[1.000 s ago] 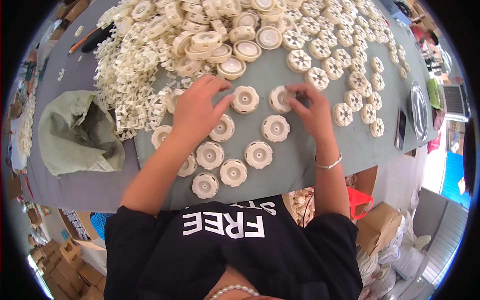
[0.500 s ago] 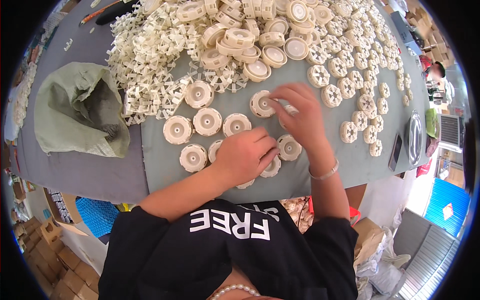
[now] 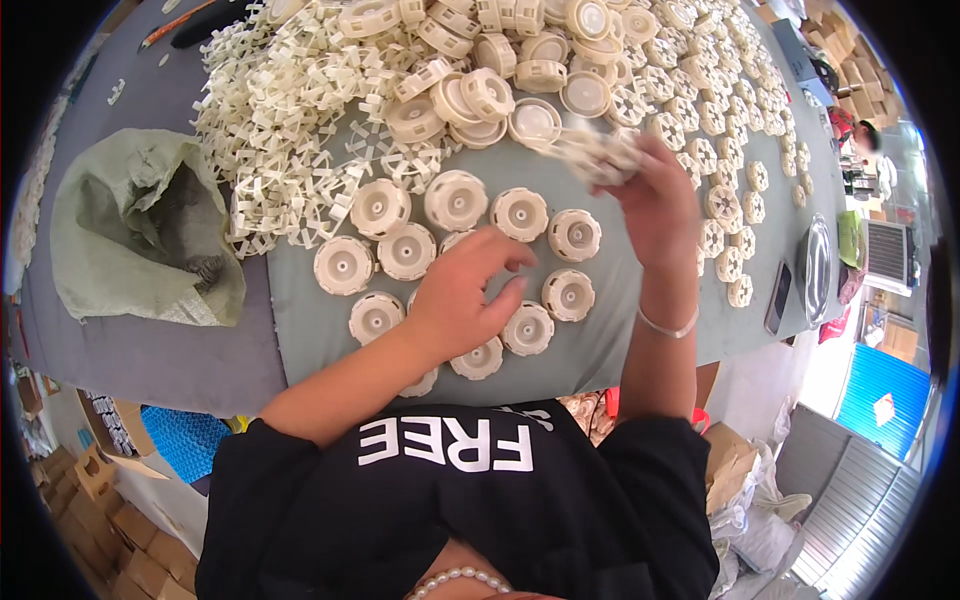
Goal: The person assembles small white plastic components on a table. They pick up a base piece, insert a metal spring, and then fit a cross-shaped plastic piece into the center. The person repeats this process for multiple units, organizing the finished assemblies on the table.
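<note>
My right hand [image 3: 660, 210] is raised beside the pile, its thumb and fingers closed on a cream plastic wheel part [image 3: 605, 155] smeared by motion. Whether it is one piece or more I cannot tell. Over the laid-out wheel parts, my left hand [image 3: 465, 290] is palm down, thumb and forefinger apart with nothing between them. Around it several round cream wheel parts lie with their hollow side up, among them one at the back [image 3: 456, 201], one at the right [image 3: 568, 295] and one at the left [image 3: 343, 266]. My left hand and forearm partly cover a few.
A heap of small cream clips [image 3: 290, 130] and a pile of wheel parts [image 3: 465, 95] fill the far side. Spoked wheel parts [image 3: 722, 205] spread along the right. A green sack [image 3: 110, 230] stands left; a phone [image 3: 778, 297] and metal tray [image 3: 817, 270] lie right.
My right hand has moved right from the laid-out parts and now has a part in its fingers. Another wheel part lies in the back row. My left thumb and forefinger have spread.
</note>
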A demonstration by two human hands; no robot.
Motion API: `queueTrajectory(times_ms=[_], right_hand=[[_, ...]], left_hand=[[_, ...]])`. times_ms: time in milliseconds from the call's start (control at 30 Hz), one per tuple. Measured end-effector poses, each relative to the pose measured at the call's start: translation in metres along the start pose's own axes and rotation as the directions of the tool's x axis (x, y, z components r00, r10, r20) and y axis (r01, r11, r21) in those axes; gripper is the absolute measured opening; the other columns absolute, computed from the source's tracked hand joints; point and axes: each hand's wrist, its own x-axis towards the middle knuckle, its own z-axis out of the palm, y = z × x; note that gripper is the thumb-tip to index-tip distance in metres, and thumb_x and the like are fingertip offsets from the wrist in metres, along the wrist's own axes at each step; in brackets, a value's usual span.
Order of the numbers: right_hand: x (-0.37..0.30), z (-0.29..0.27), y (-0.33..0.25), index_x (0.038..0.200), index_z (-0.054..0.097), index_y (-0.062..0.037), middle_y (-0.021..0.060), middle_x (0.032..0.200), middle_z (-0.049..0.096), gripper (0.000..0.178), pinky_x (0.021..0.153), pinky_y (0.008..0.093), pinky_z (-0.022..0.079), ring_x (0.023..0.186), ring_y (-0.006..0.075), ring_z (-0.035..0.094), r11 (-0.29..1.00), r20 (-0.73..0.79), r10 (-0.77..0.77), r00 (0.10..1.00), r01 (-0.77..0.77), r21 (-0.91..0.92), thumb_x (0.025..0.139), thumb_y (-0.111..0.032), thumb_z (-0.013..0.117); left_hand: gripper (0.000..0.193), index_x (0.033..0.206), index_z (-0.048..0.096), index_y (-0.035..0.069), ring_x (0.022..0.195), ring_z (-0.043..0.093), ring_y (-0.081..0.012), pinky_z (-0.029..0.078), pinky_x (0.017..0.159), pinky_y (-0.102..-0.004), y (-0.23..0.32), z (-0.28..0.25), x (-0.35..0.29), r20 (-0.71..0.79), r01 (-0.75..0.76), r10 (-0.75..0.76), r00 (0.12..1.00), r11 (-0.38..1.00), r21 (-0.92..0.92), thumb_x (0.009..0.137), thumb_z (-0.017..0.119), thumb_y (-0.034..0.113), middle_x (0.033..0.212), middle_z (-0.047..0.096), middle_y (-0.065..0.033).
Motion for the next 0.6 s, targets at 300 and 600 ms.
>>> queueTrajectory(times_ms=[300,600], right_hand=[[-0.124,-0.070,0.038,0.115,0.067,-0.0005,0.0088,0.092,0.074,0.030,0.064,0.0329,0.052,0.071,0.0156,0.063,0.688,-0.609,0.086,0.789,-0.489,-0.536,0.103,-0.027,0.066],[-0.127,-0.053,0.017,0.125,0.070,-0.0029,0.0079,0.117,0.068,0.050,0.068,0.0290,0.055,0.075,0.0153,0.063,0.525,-0.361,-0.050,0.931,-0.283,-0.803,0.078,-0.008,0.086]], left_hand=[[0.035,0.119,0.065,0.004,0.096,0.061,-0.0235,0.050,0.086,-0.0356,0.008,0.020,0.029,0.096,-0.031,0.012,0.995,0.980,0.196,0.085,0.069,0.005,0.113,0.062,-0.0091],[0.063,0.138,0.060,0.007,0.119,0.064,-0.0354,0.053,0.101,-0.0447,-0.006,0.049,0.062,0.229,-0.166,0.048,0.972,0.831,0.532,0.081,0.084,0.018,0.133,0.065,-0.0139]])
